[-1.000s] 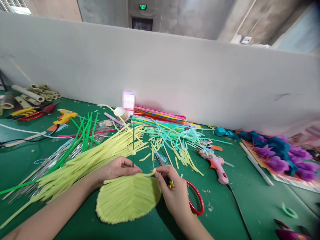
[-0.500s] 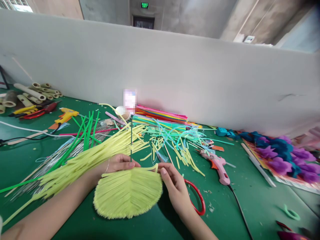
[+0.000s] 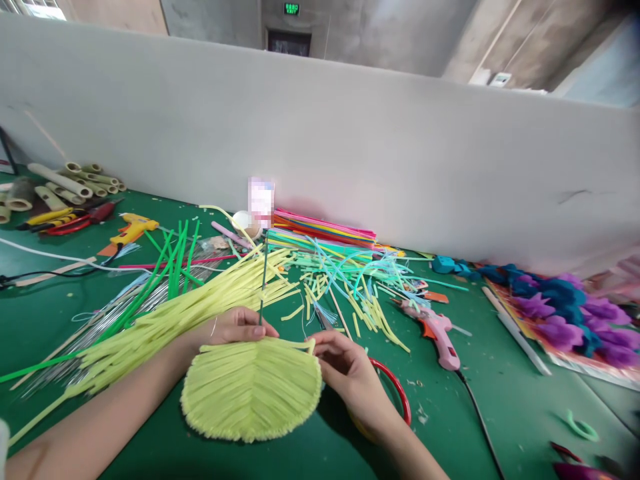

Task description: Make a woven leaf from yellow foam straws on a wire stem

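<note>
A yellow-green leaf [image 3: 251, 393] made of rows of pipe cleaners hangs over the green table, its rounded fringed edge toward me. My left hand [image 3: 245, 327] pinches it at its base, where a thin dark green stem [image 3: 265, 273] rises. Along the leaf's upper right edge runs a loose pipe cleaner [image 3: 295, 344]; the fingertips of my right hand [image 3: 347, 367] are closed on its end. Scissors with red handles [image 3: 395, 387] lie partly hidden behind that hand.
Yellow-green pipe cleaners [image 3: 190, 307] lie beyond my left forearm, cut pieces [image 3: 367, 313] farther right. A pink glue gun [image 3: 440, 337] with its cord is at right, a yellow one [image 3: 133, 229] at left. Purple flowers [image 3: 560, 330] sit far right; a grey partition [image 3: 320, 140] stands behind.
The leaf has shifted slightly left and down. My right hand has turned, its fingers now bent over the pipe cleaner's end; the left keeps its pinch at the base.
</note>
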A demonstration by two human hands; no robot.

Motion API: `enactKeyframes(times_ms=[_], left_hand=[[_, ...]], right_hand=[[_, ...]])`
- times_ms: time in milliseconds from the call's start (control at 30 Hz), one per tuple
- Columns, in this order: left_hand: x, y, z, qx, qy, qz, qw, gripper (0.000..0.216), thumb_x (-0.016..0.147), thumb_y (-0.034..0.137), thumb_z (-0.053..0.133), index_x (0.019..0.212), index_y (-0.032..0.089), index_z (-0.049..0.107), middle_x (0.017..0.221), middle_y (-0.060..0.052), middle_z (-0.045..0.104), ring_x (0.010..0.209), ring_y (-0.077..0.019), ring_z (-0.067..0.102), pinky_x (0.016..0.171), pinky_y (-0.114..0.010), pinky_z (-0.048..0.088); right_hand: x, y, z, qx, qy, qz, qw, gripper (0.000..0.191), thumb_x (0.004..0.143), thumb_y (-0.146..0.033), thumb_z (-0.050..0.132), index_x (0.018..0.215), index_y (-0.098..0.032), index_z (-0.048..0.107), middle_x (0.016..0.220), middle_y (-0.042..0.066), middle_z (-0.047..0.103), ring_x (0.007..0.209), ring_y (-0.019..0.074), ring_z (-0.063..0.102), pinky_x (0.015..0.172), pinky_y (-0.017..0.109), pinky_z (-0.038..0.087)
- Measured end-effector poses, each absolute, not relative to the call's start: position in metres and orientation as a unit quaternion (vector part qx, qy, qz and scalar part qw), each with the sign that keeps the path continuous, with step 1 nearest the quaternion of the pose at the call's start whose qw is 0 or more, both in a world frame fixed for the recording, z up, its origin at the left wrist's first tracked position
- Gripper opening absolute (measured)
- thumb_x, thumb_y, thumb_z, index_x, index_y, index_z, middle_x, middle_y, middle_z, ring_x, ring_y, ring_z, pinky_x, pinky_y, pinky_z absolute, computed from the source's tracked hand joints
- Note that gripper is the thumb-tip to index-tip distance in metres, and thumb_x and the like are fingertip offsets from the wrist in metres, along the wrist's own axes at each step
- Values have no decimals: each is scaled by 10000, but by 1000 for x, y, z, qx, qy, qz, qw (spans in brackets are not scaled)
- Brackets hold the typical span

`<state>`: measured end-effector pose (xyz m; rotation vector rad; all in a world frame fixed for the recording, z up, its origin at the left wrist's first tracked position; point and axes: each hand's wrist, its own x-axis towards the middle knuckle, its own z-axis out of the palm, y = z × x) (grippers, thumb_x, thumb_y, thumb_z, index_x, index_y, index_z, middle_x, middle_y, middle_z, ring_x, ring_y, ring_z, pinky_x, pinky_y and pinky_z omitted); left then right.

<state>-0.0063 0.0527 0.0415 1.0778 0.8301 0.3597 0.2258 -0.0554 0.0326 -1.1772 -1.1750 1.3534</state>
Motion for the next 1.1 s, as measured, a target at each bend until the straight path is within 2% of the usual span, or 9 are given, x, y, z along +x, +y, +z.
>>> enactKeyframes(times_ms=[133, 400, 533, 733, 967, 1100], left_hand=[[-8, 57, 36, 488, 383, 175, 764, 286, 656, 422, 817, 804, 179, 790, 772, -24, 787, 710, -209, 709, 693, -262, 503], [-5, 56, 29, 503, 381, 189, 752, 250, 694, 376, 797, 824, 163, 801, 759, -30, 784, 691, -195, 694, 666, -244, 490], [-4, 55, 32, 503, 386, 199, 747, 233, 667, 359, 804, 781, 156, 796, 712, -18, 775, 652, -187, 681, 637, -237, 473], [-8, 55, 35, 494, 382, 198, 755, 226, 631, 386, 834, 726, 191, 773, 714, 6, 773, 662, -169, 682, 647, -227, 467], [-9, 63, 25, 485, 362, 162, 779, 373, 542, 443, 896, 744, 154, 775, 729, -44, 766, 666, -182, 674, 644, -249, 468], [-10, 66, 21, 485, 327, 151, 797, 321, 582, 421, 895, 747, 170, 781, 756, -35, 774, 676, -154, 684, 654, -221, 480]], right_hand=[[233, -55, 37, -551, -545, 458, 435, 132, 851, -295, 660, 919, -204, 729, 851, 35, 732, 763, 174, 676, 700, 273, 523], [250, -55, 41, -638, -616, 288, 361, 171, 822, -199, 621, 867, -255, 776, 844, 22, 757, 713, 198, 680, 688, 303, 534], [242, -57, 43, -633, -626, 287, 353, 224, 807, -159, 604, 869, -267, 789, 827, 21, 757, 735, 210, 690, 712, 321, 531], [227, -57, 39, -610, -593, 372, 372, 280, 792, -117, 576, 908, -245, 795, 831, 15, 769, 712, 191, 699, 670, 276, 533], [233, -55, 38, -638, -611, 306, 356, 276, 796, -122, 589, 892, -272, 800, 847, 4, 774, 754, 191, 699, 715, 276, 516], [225, -56, 37, -621, -621, 314, 361, 317, 781, -93, 586, 909, -283, 805, 834, 8, 775, 751, 187, 688, 698, 265, 505]])
